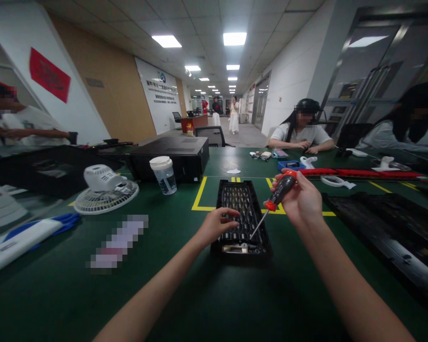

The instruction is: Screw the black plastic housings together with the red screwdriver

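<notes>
My right hand [303,197] is closed around the handle of a screwdriver [283,190], red and dark grey. Its thin metal shaft slants down to the left, and the tip is at the near end of a long black plastic case [260,223]. Rows of dark rounded cells fill most of this case. A small metal piece [237,248] lies in the near end, just below the screwdriver's tip. Over the case's left side is my left hand [217,224], its fingers slightly bent and apart, with nothing visible in them. Whether it touches the cells I cannot tell.
A lidded plastic cup [164,175] stands before a large black box [171,154]. Left of it lies a white fan [105,190]. Black plastic housings [388,237] lie on the right. Yellow tape [199,194] marks the green table [157,294]. People sit across and at both sides.
</notes>
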Demonstrator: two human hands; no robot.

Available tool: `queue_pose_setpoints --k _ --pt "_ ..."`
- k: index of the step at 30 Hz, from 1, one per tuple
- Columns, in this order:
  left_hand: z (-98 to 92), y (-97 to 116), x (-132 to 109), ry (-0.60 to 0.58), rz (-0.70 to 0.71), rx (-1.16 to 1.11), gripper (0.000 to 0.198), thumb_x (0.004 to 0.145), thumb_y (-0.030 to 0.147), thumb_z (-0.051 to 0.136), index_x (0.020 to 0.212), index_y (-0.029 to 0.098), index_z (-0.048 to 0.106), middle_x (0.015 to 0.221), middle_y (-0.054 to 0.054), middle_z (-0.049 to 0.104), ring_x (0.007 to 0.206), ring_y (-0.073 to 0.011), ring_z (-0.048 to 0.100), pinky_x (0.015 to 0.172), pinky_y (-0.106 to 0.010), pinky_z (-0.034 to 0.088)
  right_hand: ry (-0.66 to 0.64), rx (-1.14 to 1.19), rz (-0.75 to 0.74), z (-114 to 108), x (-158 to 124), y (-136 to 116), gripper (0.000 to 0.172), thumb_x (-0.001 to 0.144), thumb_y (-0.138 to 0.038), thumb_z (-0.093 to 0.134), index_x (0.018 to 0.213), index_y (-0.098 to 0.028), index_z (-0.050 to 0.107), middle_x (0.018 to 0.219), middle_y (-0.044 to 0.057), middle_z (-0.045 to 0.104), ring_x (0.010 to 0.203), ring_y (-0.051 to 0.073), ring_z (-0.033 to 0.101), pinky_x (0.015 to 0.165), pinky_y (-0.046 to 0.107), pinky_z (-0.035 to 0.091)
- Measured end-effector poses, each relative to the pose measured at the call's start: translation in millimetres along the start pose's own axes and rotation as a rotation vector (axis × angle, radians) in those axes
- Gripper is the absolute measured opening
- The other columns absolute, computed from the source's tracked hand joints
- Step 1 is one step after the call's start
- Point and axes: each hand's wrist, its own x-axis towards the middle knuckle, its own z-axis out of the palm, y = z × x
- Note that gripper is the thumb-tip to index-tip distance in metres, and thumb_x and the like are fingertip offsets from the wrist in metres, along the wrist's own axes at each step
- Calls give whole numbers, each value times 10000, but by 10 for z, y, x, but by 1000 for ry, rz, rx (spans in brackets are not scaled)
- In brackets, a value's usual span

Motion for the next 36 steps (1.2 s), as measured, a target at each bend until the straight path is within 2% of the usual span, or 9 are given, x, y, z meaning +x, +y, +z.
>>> queue_pose_setpoints --k 6,8,10,12,17,21,30,36 --pt "-16 110 -255 -49 -57 -229 210 668 273 665 829 141 697 1121 -102 581 951 -186 577 850 -309 444 20 75 -25 2 -3 -107 248 846 -304 382 810 -134 559 660 57 595 554 146 578 535 294 482" --pt "6 87 -307 -35 -128 -339 242 644 274 691 847 143 693 1049 -91 621 874 -166 601 823 -302 451 27 109 -33 13 -11 -147 285 861 -302 332 807 -135 556 664 57 590 560 146 573 526 292 476" --pt "39 48 -343 -46 -224 -465 285 634 284 704 881 146 678 864 -67 666 778 -142 616 786 -302 463 31 149 -30 25 -23 -186 320 869 -296 284 791 -140 552 660 54 580 558 146 564 508 291 467" --pt "75 16 -375 -50 -257 -532 294 620 284 716 870 136 670 799 -49 665 713 -125 616 760 -302 473 31 181 -23 36 -37 -220 332 868 -297 268 775 -144 548 656 52 568 555 145 552 492 282 454" --pt "154 6 -464 -28 -254 -539 285 616 274 718 855 126 669 731 -34 658 644 -106 603 684 -257 477 -17 231 -34 52 -74 -265 352 840 -370 289 708 -145 525 635 36 519 533 126 504 472 255 415" --pt "187 11 -512 -44 -247 -541 267 616 251 719 851 132 678 692 -23 658 604 -87 583 626 -215 457 -90 221 -49 82 -114 -281 278 783 -354 373 645 -146 497 587 7 461 515 109 455 454 227 376" --pt "197 -25 -548 -13 -253 -575 286 588 275 737 835 136 689 748 -41 670 575 -82 567 611 -236 457 -288 194 -27 151 -218 -295 164 720 -282 417 636 -154 477 590 -3 418 510 98 411 451 212 332" --pt "197 -33 -562 -20 -250 -592 274 601 266 729 839 137 693 770 -51 673 581 -83 574 601 -230 458 -320 167 -31 177 -268 -292 164 727 -287 416 631 -164 465 605 -4 400 500 92 390 445 214 321"
